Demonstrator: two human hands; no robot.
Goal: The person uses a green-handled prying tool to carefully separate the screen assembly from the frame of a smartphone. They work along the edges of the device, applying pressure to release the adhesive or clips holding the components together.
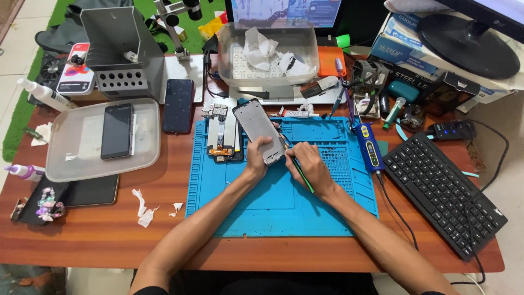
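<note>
**Desk:** What does the head camera show?

**Photographer:** A person seated at a reddish wooden table [109,229] works over a blue silicone repair mat [273,210] lying at the middle of the table, toward its near edge. The left hand [261,154] props up a grey rectangular phone frame [258,130], tilted on its lower end above the mat's far half. The right hand [305,164] holds a slim green-handled tool [301,173] with its tip at the frame's lower right corner.

**Desk:** Risks?

**Photographer:** As I judge it, the frame stands on one end in a one-handed grip; a hard push from the tool could twist it loose or let the tip skid. An opened black phone body with exposed boards [221,134] lies just beside it on the mat's far left corner, within reach of a slip.

**Desk:** The fingers?

**Photographer:** Left fingers curl round the frame's lower end, thumb across its face, closed firmly. Right fingers are pressed together in a pen-style pinch on the tool.

**Desk:** Surroundings?

**Photographer:** A clear plastic tray [76,158] holding a black phone [117,131] sits toward the table's left edge; a black keyboard [445,194] angles along the right edge. Torn white paper scraps [144,210] lie near the mat's left side.
</note>
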